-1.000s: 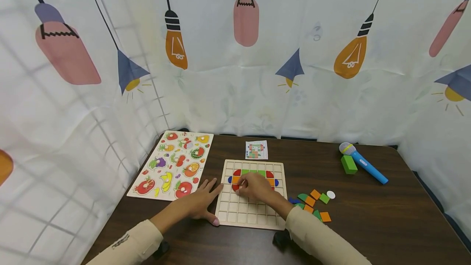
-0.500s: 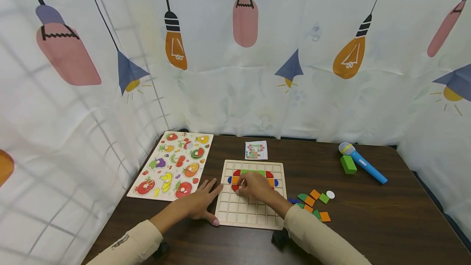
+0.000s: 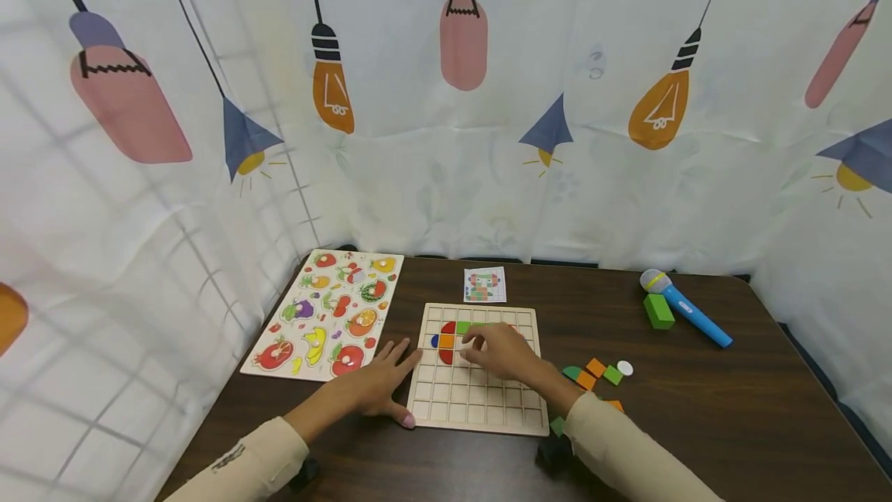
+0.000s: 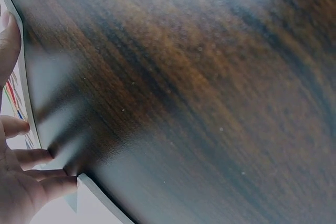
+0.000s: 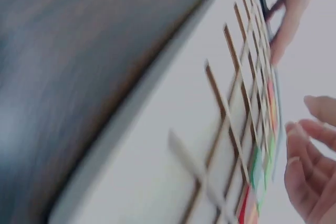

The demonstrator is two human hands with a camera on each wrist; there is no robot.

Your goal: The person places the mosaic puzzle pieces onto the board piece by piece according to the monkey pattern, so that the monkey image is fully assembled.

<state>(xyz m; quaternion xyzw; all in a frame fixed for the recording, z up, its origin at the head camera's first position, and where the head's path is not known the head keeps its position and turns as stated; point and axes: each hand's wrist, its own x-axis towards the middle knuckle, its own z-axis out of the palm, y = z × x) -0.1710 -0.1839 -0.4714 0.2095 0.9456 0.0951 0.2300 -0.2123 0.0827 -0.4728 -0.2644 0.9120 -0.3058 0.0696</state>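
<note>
A square wooden grid board (image 3: 474, 409) lies on the dark table. Red (image 3: 446, 357), orange, green and blue pieces form a pattern in its upper part. My left hand (image 3: 383, 379) rests at the board's left edge, fingers spread and thumb at the lower left corner. Above the pattern is my right hand (image 3: 505, 351), its fingers loosely bent and covering the right part of the pieces. In the right wrist view, nothing shows between the fingertips (image 5: 295, 129) of that hand.
A fruit puzzle board (image 3: 327, 316) lies left. Behind the grid board is a small pattern card (image 3: 485, 285). Several loose pieces, including an orange square (image 3: 586, 380) and a white disc (image 3: 625, 368), lie right. Farther back are a green block (image 3: 658, 311) and a blue toy microphone (image 3: 697, 318).
My right hand has shifted rightward over the board from the left side of the pattern, uncovering the orange and red pieces there. My left hand stays in place.
</note>
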